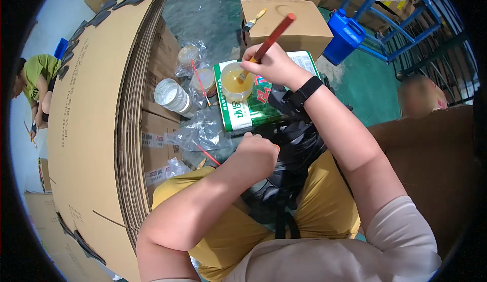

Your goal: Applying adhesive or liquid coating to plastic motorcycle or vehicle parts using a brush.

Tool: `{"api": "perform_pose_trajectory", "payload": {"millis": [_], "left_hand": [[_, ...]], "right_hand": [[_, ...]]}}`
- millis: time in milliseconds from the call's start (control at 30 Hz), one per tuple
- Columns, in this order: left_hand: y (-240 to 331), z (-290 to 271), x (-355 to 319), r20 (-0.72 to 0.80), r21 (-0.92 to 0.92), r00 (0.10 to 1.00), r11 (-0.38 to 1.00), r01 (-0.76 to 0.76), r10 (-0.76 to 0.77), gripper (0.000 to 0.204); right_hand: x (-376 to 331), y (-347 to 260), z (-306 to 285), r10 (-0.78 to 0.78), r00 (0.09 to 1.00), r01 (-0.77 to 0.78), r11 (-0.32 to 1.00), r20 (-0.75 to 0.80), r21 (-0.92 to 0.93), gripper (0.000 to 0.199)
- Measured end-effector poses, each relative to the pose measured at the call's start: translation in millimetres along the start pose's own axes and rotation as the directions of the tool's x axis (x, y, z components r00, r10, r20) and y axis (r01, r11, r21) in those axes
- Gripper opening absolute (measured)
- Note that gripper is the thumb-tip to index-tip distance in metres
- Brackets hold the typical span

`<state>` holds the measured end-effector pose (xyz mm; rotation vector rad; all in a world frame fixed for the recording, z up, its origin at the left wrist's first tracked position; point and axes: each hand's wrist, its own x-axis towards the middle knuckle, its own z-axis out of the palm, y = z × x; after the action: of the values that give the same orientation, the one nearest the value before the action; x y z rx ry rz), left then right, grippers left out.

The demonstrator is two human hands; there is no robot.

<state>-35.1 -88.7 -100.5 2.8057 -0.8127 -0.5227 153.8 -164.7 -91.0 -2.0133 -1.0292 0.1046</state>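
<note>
Gripping a red-handled brush (267,42) in the right hand (271,63), dipping its bristles into the cup of yellowish glue (235,82) sitting on the green tin can (253,110). Resting the left hand (257,152), curled into a fist, over black plastic (294,145) on the lap, beside stacked flat cardboard (96,114).

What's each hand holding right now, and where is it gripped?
The right hand grips a red-handled brush near its lower end, bristles in the cup of yellow liquid. The left hand is fisted; whether it holds anything cannot be told.
</note>
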Motion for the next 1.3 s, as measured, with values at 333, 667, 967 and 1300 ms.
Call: {"api": "perform_pose_trajectory", "payload": {"millis": [333,667,967,1300], "left_hand": [[-1,-19,6,0.222,-0.064,0.975,0.998,0.004,0.01,0.02],[11,-20,22,0.288,-0.141,0.952,0.988,-0.068,0.106,0.029],[15,-17,35,0.221,-0.096,0.961,0.984,-0.15,0.168,0.029],[10,-12,33,0.193,-0.135,0.966,0.98,-0.148,0.173,0.021]], "right_hand": [[-29,9,-22,0.483,0.876,-0.409,0.731,0.01,0.546,0.021],[-96,42,-68,0.584,0.797,-0.462,0.751,-0.15,0.472,0.022],[-131,46,-54,0.189,0.979,-0.177,0.973,0.072,-0.15,0.018],[-139,55,-32,0.125,0.992,-0.128,0.985,-0.033,-0.114,0.022]]}}
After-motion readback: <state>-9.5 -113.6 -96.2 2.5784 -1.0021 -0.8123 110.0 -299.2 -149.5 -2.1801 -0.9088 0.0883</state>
